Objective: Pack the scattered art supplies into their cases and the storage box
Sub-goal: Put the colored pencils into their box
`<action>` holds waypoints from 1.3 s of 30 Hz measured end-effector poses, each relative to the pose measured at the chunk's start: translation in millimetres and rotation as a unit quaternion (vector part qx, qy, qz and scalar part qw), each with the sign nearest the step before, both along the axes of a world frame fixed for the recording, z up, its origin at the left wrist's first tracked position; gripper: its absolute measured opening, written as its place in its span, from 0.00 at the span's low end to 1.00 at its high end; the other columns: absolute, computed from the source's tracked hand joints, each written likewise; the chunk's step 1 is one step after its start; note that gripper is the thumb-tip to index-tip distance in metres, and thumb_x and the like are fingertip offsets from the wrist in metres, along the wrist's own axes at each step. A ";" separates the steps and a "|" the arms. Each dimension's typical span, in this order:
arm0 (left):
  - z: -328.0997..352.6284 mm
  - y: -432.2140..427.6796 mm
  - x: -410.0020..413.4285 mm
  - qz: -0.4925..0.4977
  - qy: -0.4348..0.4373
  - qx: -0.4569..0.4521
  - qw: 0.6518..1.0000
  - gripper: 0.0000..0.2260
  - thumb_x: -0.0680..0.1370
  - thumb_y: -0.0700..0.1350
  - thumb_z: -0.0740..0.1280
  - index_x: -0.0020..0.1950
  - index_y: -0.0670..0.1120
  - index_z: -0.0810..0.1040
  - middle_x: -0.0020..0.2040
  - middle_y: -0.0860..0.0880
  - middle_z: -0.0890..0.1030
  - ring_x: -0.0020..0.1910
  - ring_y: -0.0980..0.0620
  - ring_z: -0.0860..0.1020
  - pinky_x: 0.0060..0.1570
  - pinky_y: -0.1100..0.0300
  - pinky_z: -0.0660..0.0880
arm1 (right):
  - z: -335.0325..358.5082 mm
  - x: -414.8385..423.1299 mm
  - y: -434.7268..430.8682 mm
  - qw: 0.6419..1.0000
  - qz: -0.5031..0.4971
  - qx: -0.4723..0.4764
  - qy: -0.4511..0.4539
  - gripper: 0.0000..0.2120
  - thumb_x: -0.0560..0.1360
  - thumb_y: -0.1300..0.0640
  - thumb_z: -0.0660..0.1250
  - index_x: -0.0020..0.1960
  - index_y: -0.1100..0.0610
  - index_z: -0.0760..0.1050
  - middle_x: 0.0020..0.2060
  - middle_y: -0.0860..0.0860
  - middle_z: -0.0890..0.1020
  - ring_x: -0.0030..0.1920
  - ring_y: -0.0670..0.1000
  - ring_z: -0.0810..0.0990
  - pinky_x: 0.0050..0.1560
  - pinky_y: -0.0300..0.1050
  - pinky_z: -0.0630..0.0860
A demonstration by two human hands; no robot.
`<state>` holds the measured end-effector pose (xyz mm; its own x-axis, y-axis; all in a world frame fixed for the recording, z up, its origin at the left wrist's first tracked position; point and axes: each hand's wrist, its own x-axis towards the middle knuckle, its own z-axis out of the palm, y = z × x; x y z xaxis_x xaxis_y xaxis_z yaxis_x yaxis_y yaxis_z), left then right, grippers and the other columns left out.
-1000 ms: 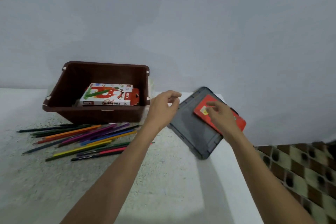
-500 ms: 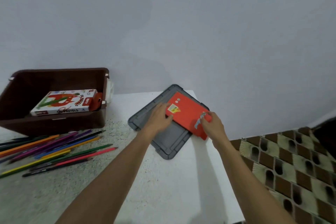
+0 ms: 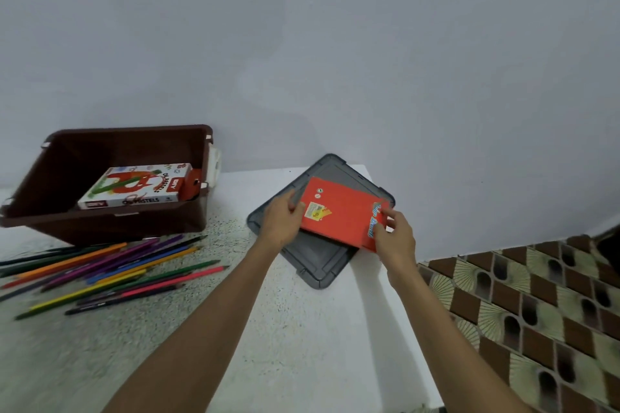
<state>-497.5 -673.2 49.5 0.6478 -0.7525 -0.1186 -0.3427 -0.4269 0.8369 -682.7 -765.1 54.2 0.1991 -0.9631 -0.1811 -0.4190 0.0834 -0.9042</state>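
White speckled tabletop (image 3: 285, 345) with brown storage box (image 3: 100, 226), scattered coloured pencils (image 3: 110, 268) just beside it, and grey lid (image 3: 318, 261)

pencils (image 3: 100, 265): ends cut off at left edge, blurred | grey lid (image 3: 315, 266): middle hidden under red case (image 3: 339, 214) | case print: unreadable | pastel box (image 3: 134, 191): lower edge behind brown box (image 3: 117, 226) wall

A home is being suggested: a plain painted wall (image 3: 335, 43) is being met by a white speckled ledge (image 3: 302, 329), patterned brown-and-cream floor tiles (image 3: 536, 312) are being shown below it, and art supplies are being kept in 1 brown plastic tub (image 3: 100, 225), with coloured pencils (image 3: 117, 265) lying loose beside it.
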 end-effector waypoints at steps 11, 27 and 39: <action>4.2 130.8 29.9 0.078 0.037 -0.074 0.994 0.13 0.82 0.47 0.62 0.64 0.45 0.77 0.48 0.51 0.82 0.43 0.56 0.82 0.42 0.55 0.81 | 15.4 41.7 104.6 0.987 -0.022 0.056 -0.146 0.17 0.78 0.61 0.67 0.66 0.53 0.74 0.52 0.49 0.80 0.49 0.48 0.82 0.44 0.41 0.79; -20.3 377.4 105.3 0.143 0.025 -0.074 0.987 0.10 0.78 0.44 0.69 0.59 0.51 0.75 0.47 0.54 0.79 0.46 0.58 0.79 0.39 0.66 0.74 | -7.4 127.1 318.9 0.993 0.087 0.017 -0.081 0.01 0.77 0.62 0.67 0.47 0.58 0.76 0.41 0.57 0.80 0.38 0.49 0.77 0.37 0.43 0.76; -27.3 430.0 116.3 0.118 0.096 -0.219 0.964 0.06 0.78 0.33 0.66 0.52 0.41 0.79 0.50 0.48 0.82 0.48 0.54 0.82 0.43 0.65 0.77 | -11.1 116.1 343.1 0.967 0.202 -0.068 -0.138 0.12 0.76 0.70 0.66 0.45 0.54 0.80 0.43 0.47 0.85 0.50 0.52 0.82 0.55 0.52 0.78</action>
<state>-381.2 -243.2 22.2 0.8047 -0.5922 0.0425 -0.1005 -0.0652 0.9928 -566.6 -422.0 43.1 0.5876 -0.8072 0.0553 -0.1339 -0.1644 -0.9773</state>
